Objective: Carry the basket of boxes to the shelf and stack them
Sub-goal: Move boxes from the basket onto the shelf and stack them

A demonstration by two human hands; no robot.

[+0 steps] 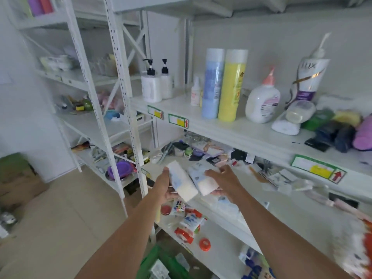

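My left hand [164, 185] grips a white box [181, 181] with a pale blue print, held out in front of the white shelf unit [231, 135]. My right hand [223, 181] grips a second white box [202, 180] right beside the first; the two boxes touch side by side. Both sit at the height of the cluttered middle shelf. A green basket [159, 262] stands on the floor below my arms, with at least one small box inside it.
The upper shelf carries pump bottles [151, 85], a blue tube [213, 83] and a yellow tube [231, 85], lotion bottles and cloths. Lower shelves hold small mixed items, a puzzle cube [179, 206] and red tape rolls. A second rack stands left; cardboard boxes [18, 178] sit on the floor.
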